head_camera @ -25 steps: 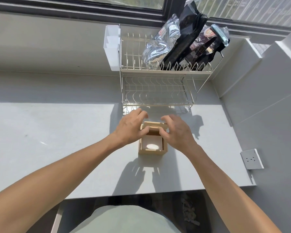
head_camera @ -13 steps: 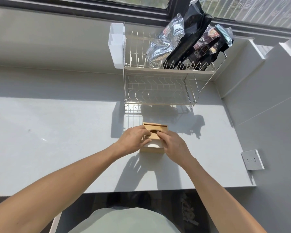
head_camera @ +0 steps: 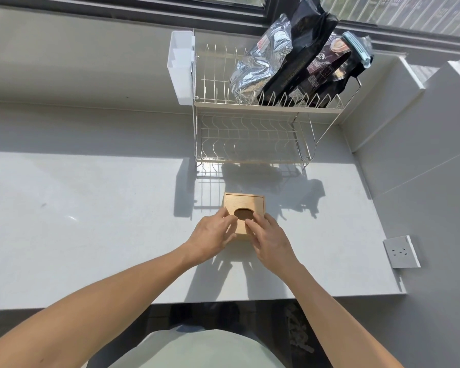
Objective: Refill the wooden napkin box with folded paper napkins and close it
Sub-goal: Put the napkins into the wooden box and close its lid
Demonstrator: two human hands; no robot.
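On the gray counter [head_camera: 91,235], just in front of the dish rack [head_camera: 252,134] at twelve o'clock, stands the wooden box [head_camera: 246,205]. A second ago its top was open and a pale patch of light lay inside; half a second ago the lid was half across. Now the lid [head_camera: 250,201] covers nearly the whole top, and its oval hole [head_camera: 243,213] looks dark. I cannot tell whether napkins are inside, because the hole shows only shadow. I judge that the closing step is almost finished, with perhaps a last small push needed.

The left hand [head_camera: 213,235] is at the box's nine o'clock side, its fingers [head_camera: 225,215] lightly curved and a little apart, the tips touching the lid's edge and the thumb against the near wall. The right hand [head_camera: 270,237] lies at five o'clock of the box, its fingers [head_camera: 252,224] close together and pressing on the lid beside the hole. Neither hand clamps anything.

For room to move: the box is well back from the counter's front edge at six o'clock. Toward nine o'clock the counter is wide. Toward three o'clock there is the side wall with a socket [head_camera: 400,252], well apart. Behind, the rack with its bags [head_camera: 295,57] and white holder [head_camera: 181,67] is near, so the lid has little space there.
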